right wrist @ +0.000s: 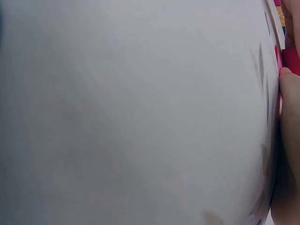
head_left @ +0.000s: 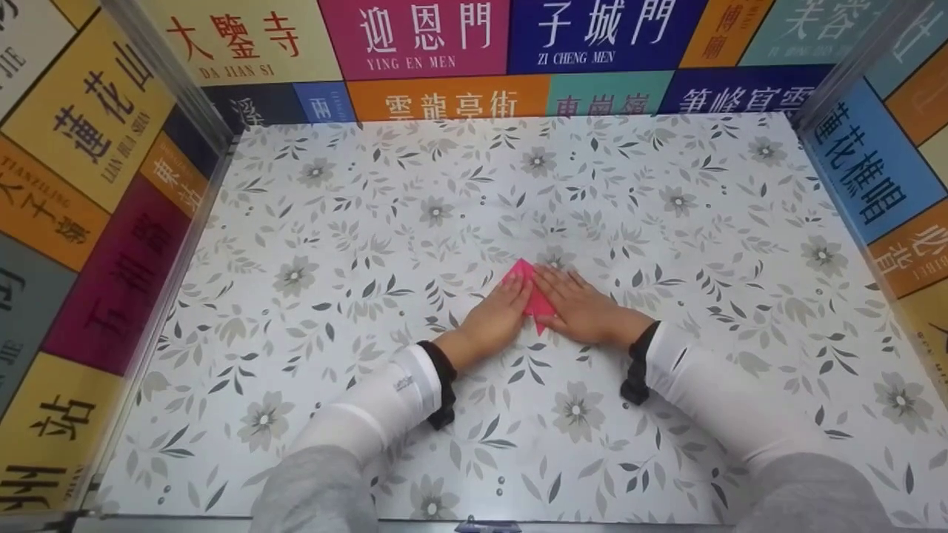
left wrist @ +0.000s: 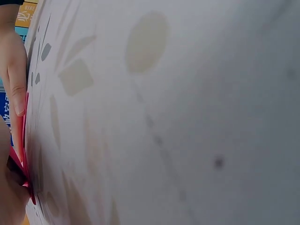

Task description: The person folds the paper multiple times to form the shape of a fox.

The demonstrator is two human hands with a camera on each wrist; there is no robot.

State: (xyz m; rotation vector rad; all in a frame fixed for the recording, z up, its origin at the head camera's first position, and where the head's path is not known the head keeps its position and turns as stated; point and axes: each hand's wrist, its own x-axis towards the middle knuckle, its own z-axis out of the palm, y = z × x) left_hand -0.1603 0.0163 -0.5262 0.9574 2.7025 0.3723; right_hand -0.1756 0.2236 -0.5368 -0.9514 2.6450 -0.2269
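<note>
A small folded piece of pink paper (head_left: 543, 302) lies on the patterned tabletop, its pointed top facing away from me and a narrow tip sticking out at the bottom. My left hand (head_left: 498, 317) covers its left side, fingers extended over the paper and pressing on it. Against its right edge rests my right hand (head_left: 581, 303), fingers stretched out and thumb near the lower tip. In the left wrist view, the paper (left wrist: 26, 140) shows raised folded edges between the hands. The right wrist view catches only a bit of the pink paper (right wrist: 291, 61) beside the right thumb. Both hands hide much of the folds.
The tabletop (head_left: 370, 222) has a grey flower and leaf print. Upright panels with coloured sign blocks (head_left: 437, 37) border it at the back and both sides. A dark band with a small device (head_left: 635, 377) circles each wrist.
</note>
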